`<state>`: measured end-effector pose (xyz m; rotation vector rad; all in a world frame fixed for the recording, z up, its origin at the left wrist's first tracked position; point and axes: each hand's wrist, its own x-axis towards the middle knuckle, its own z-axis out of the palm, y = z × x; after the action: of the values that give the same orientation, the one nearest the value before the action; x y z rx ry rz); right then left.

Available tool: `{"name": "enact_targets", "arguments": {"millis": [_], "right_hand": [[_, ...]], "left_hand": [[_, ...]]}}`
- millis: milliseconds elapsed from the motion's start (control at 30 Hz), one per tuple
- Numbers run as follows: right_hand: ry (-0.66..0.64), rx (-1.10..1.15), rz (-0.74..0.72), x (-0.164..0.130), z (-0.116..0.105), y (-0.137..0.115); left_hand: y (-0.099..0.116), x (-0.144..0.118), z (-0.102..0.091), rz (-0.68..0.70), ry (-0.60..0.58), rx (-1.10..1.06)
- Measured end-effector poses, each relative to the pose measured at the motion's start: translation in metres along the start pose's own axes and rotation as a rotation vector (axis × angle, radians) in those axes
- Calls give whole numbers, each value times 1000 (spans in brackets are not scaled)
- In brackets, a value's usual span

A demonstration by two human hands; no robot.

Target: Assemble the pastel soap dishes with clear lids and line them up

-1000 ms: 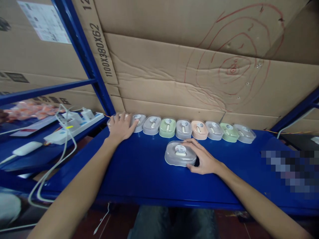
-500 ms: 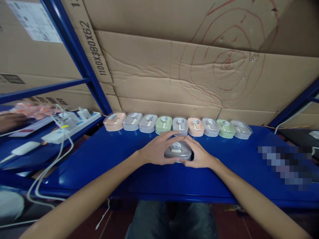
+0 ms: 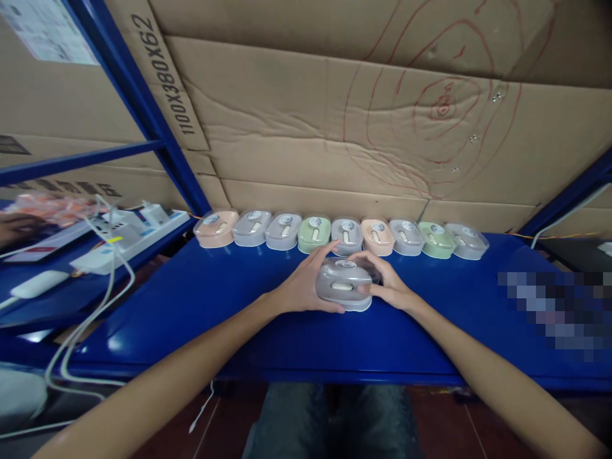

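Between my two hands, over the blue table (image 3: 287, 344), is a rounded grey plastic box (image 3: 329, 290) with a clear lid, a round label and a white oblong piece at its front. My left hand (image 3: 299, 287) curves round its left side, fingers behind and thumb along the lower front edge. On the right, my right hand (image 3: 389, 287) holds it with the thumb pressed on the lid's front and the fingers at the back corner. Whether the box rests fully on the table I cannot tell. Just behind stands a similar grey box (image 3: 346, 237) in a row.
The row of several boxes runs along the cardboard wall (image 3: 282, 127), from a peach box (image 3: 216, 231) to a grey box (image 3: 466, 241). At left are a power strip (image 3: 129, 239), white cables (image 3: 71, 347) and another person's hand (image 3: 19, 227). A pixelated patch covers the right side.
The grey box in my hands has turned or tipped, showing more of its lid and front. My right thumb has moved up from its lower edge onto the lid. The view has shifted slightly.
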<state>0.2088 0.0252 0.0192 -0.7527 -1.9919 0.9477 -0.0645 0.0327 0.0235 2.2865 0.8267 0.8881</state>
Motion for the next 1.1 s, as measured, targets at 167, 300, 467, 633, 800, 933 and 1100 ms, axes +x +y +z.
{"name": "enact_targets", "arguments": {"millis": [167, 300, 467, 633, 800, 933, 1100], "right_hand": [[102, 32, 76, -1, -14, 4], [94, -57, 87, -3, -43, -1], [-49, -278, 116, -9, -82, -21], [-184, -498, 122, -16, -96, -28], [-215, -714, 115, -23, -95, -7], [-216, -791, 101, -27, -95, 6], [-228, -788, 120, -30, -96, 7]], "left_hand": [[5, -1, -4, -93, -73, -8], [9, -2, -14, -127, -191, 57], [8, -3, -37, -151, -328, 195], [9, -3, -59, -171, -389, 248], [6, -2, -59, -144, -355, 250], [-3, -5, -54, -109, -294, 232], [-7, -7, -47, -86, -249, 225]]}}
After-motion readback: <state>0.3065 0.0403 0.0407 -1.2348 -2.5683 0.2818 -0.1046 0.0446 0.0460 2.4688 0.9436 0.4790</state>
